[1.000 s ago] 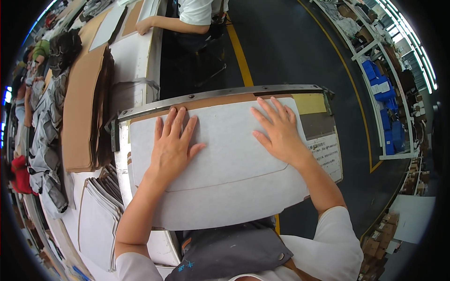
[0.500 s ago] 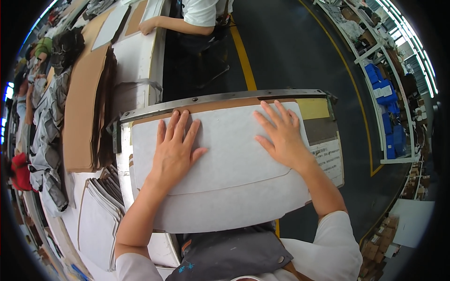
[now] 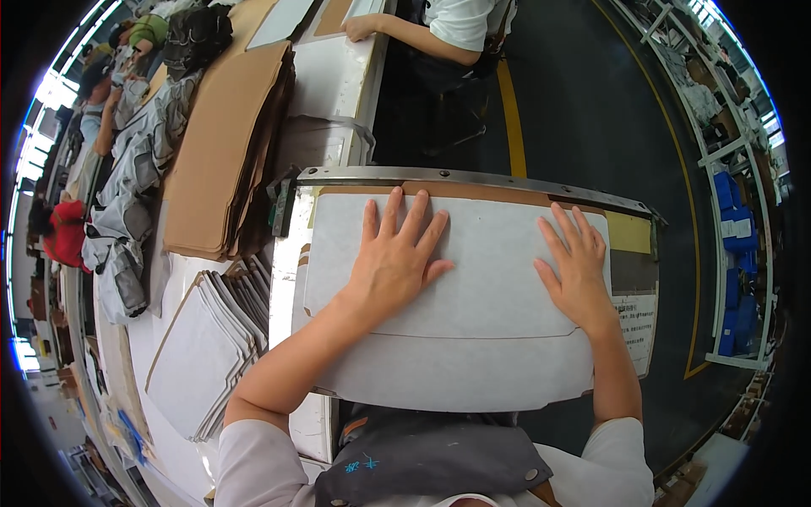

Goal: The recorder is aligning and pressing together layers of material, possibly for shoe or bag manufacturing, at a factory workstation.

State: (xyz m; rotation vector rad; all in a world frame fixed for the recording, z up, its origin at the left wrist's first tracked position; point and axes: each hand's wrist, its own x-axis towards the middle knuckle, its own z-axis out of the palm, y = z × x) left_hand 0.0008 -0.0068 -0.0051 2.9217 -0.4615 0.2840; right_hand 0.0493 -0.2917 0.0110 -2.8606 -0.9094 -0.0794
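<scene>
A large white sheet (image 3: 473,296) with a rounded near edge lies across a small work board in front of me. A crease or overlapping edge runs across its lower part. My left hand (image 3: 397,253) rests flat on the sheet's left half, fingers spread, tips by the far edge. On the right half lies my right hand (image 3: 579,266), also flat and spread. Beyond the fingertips, a strip of brown board (image 3: 473,193) shows along a metal bar (image 3: 507,181). A yellow patch (image 3: 629,234) and a printed paper (image 3: 634,325) show at the board's right end.
To the left, brown cardboard sheets (image 3: 224,152) are stacked on a long table, with white-faced panels (image 3: 198,355) nearer me. Grey cloth (image 3: 127,203) lies farther left. A person's hand (image 3: 363,27) rests on the far table. Blue bins (image 3: 737,224) stand on a rack at right.
The whole scene has shifted right in view as the camera turned left. Both hands stay flat on the white sheet, the right one slightly nearer its right edge.
</scene>
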